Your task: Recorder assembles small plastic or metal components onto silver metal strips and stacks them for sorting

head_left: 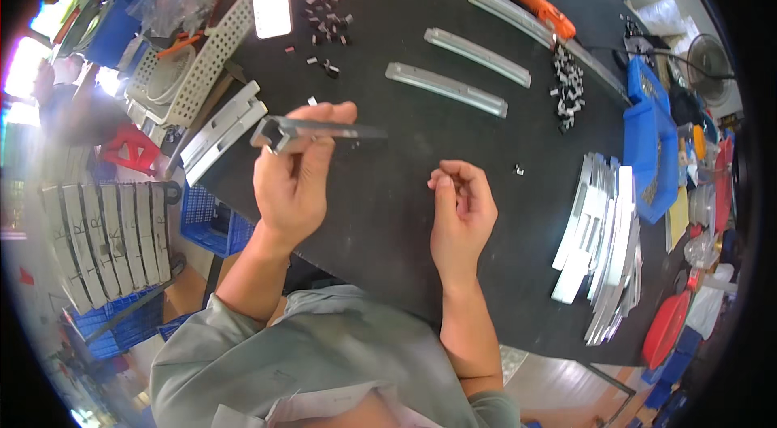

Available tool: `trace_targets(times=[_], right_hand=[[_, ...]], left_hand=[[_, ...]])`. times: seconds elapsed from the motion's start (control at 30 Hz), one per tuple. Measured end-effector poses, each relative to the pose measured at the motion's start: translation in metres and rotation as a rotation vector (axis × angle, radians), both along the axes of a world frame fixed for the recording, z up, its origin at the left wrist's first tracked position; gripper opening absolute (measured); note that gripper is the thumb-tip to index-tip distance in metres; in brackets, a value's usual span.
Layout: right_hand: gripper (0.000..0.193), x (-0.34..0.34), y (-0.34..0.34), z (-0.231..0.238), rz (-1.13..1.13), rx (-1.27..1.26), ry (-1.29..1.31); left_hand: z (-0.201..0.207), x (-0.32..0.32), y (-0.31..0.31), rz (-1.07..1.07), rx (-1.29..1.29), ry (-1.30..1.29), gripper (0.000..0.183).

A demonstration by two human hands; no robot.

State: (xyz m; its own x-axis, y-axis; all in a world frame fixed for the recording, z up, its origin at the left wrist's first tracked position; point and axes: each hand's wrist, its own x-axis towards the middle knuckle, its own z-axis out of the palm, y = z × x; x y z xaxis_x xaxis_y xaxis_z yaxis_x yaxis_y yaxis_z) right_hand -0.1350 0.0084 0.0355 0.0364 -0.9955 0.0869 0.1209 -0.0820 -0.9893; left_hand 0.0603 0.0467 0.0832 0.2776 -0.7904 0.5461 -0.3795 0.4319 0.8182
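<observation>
My left hand (290, 193) is raised over the left part of the black tabletop. Its thumb and fingers clasp a grey metal rail (344, 131), whose bracket-like end (277, 133) sticks out on the left. To the right, my right hand (463, 217) hovers with fingers curled and fingertips against the thumb; whatever may be between them is too small to make out. Beyond the hands lie two metal rails (447, 90), roughly parallel. One small black-and-white clip (519, 170) rests alone right of my right hand. Two longer silver rails (224, 132) lie at the table's left edge.
Silver rails (599, 234) are heaped on the right, beside blue bins (651, 157). Small clips lie in a right pile (568, 88) and a far-left scatter (326, 19). An orange power screwdriver (538, 7), a lit phone (271, 0) and a white basket (190, 72) sit farther off.
</observation>
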Motion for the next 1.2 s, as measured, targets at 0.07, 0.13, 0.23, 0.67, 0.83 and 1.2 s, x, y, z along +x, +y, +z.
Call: trace_targets(times=[0.07, 0.13, 0.23, 0.67, 0.83, 1.2], right_hand=[[0.013, -0.001, -0.002, 0.002, -0.003, 0.047, 0.003], [0.013, -0.001, -0.005, 0.002, -0.008, 0.070, -0.007], [0.012, 0.000, -0.005, 0.004, 0.039, 0.137, 0.024], [0.014, 0.005, 0.006, 0.003, 0.427, 0.376, 0.076], [0.013, 0.009, 0.000, 0.003, 0.406, 0.227, 0.144], [0.025, 0.008, 0.008, 0.000, 0.478, 0.418, -0.168]], left_hand=[[-0.008, -0.001, -0.003, 0.061, 0.049, 0.190, 0.029], [-0.007, -0.004, -0.007, 0.080, 0.106, 0.260, 0.030], [-0.004, -0.005, -0.008, 0.122, 0.181, 0.285, 0.034], [0.006, -0.007, -0.011, 0.112, 0.047, -0.280, 0.031], [0.033, -0.027, -0.017, 0.041, -0.395, 0.255, 0.022], [-0.044, -0.020, -0.014, -0.096, 0.066, -0.087, 0.031]])
